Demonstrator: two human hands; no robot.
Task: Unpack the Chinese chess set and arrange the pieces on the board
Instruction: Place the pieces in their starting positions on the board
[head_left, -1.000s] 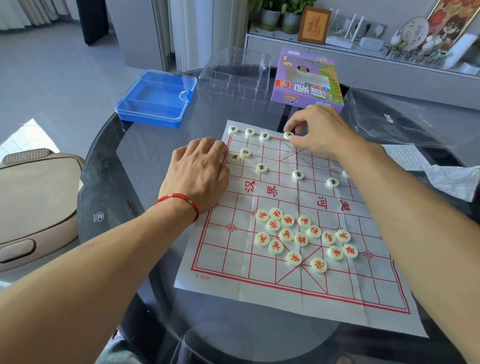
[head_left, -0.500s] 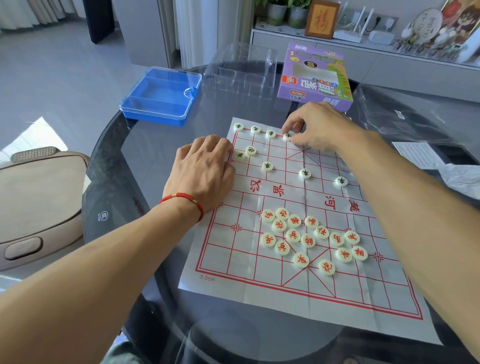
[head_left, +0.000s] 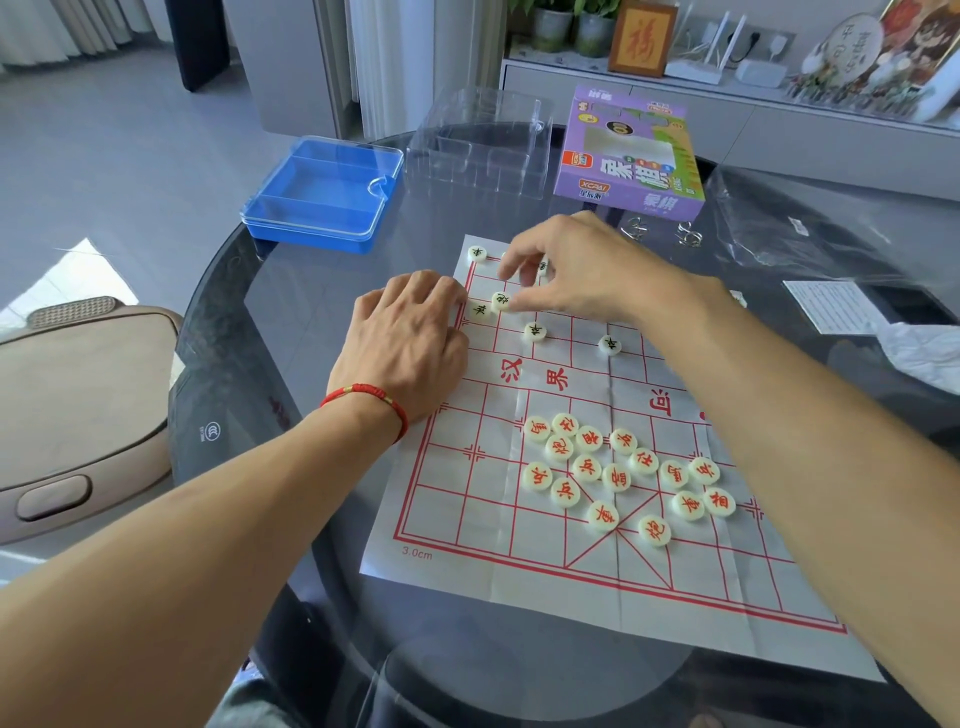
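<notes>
A paper chess board (head_left: 519, 561) with red grid lines lay flat on a dark round glass table (head_left: 249, 332). The left hand (head_left: 405, 343), with a red cord bracelet (head_left: 371, 396) at the wrist, rested palm down on the board's far left edge, its fingers loosely curled and holding nothing. The right hand (head_left: 582, 270) reached across the far rows with its fingers bent downward; its thumb tip touched a black-lettered piece (head_left: 501, 300) in the second row, though whether the fingers actually pinched any piece could not be told. Just beside that piece sat another black piece (head_left: 480, 310), near the left hand's fingertips. One black piece (head_left: 477, 254) stood at the far left corner, and two more (head_left: 534, 331) (head_left: 610, 344) lay further along a nearer row. A loose cluster of red-lettered pieces (head_left: 618, 475) sat in the near half of the board, several touching. Beyond the board stood a blue tray with a clear lid (head_left: 322, 195), a clear plastic insert (head_left: 480, 143) and the purple chess box (head_left: 631, 156)
</notes>
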